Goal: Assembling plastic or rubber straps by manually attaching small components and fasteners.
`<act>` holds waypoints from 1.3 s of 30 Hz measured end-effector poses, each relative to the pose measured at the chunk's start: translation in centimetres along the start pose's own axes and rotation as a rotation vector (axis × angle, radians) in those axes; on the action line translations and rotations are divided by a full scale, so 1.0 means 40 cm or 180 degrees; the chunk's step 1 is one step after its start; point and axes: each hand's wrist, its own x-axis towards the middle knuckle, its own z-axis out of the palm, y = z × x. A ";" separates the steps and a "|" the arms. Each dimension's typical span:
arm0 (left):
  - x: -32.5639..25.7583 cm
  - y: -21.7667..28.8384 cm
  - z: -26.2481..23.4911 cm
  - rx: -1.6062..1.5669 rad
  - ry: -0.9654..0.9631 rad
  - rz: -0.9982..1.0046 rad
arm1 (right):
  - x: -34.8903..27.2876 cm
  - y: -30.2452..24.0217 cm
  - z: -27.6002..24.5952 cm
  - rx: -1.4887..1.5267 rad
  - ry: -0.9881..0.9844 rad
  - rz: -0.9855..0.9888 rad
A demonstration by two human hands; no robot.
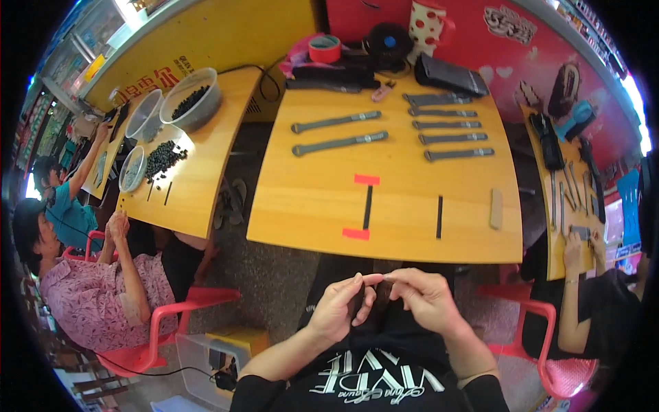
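My left hand [338,309] and my right hand [427,296] meet in front of my body, just off the table's near edge. The left fingers are bent, with the index finger pointing toward the right hand. My right thumb and forefinger pinch close to that left fingertip. Whatever lies between the fingers is too small or hidden to make out. On the wooden table [309,206] lie two grey straps [340,143] at the left and a column of several similar straps [449,125] at the right. Red tape pieces [355,234] mark both ends of a black line [368,207].
A second black line [439,217] and a tan strip [495,209] lie near the front right. At the back are a black case [451,75], a red tape roll [325,49] and a dotted mug [427,27]. Co-workers sit at tables left and right; tubs [206,113] hold small black parts.
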 end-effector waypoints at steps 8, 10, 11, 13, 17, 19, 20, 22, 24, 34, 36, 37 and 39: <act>-0.061 -0.040 0.025 0.0325 -0.0017 -0.0219 | -0.162 0.048 0.033 0.0093 0.0512 0.0104; -0.031 -0.032 0.027 0.0525 -0.0102 0.0013 | -0.163 0.039 0.030 0.0046 0.0610 -0.0055; -0.025 -0.027 0.040 0.0686 -0.0044 0.0068 | -0.161 0.034 0.029 -0.0007 0.0671 -0.0190; -0.017 -0.028 0.068 0.0721 -0.0091 0.0087 | -0.168 0.028 0.028 -0.0198 0.0736 -0.0222; -0.005 -0.048 0.083 0.0603 -0.0054 0.0081 | -0.175 0.039 0.036 -0.0768 0.1015 -0.0539; 0.001 -0.059 0.080 0.0628 -0.0102 0.0077 | -0.172 0.036 0.035 -0.1180 0.1149 -0.0704; 0.003 -0.063 0.079 0.0637 -0.0136 0.0092 | -0.172 0.035 0.035 -0.1173 0.1165 -0.0694; 0.006 -0.063 0.081 0.0656 -0.0118 0.0072 | -0.170 0.033 0.031 -0.1341 0.1300 -0.0786; 0.009 -0.064 0.081 0.0672 -0.0094 0.0056 | -0.168 0.029 0.023 -0.1468 0.1286 -0.0817; 0.014 -0.066 0.078 0.0836 -0.0011 0.0133 | -0.162 0.025 0.014 -0.1775 0.1227 -0.0763; 0.015 -0.065 0.081 0.0897 0.0014 0.0149 | -0.161 0.025 0.014 -0.1788 0.1237 -0.0770; 0.014 -0.063 0.085 0.0953 0.0038 0.0161 | -0.160 0.024 0.013 -0.1801 0.1251 -0.0780; 0.015 -0.061 0.088 0.1004 0.0063 0.0174 | -0.160 0.024 0.012 -0.1821 0.1221 -0.0728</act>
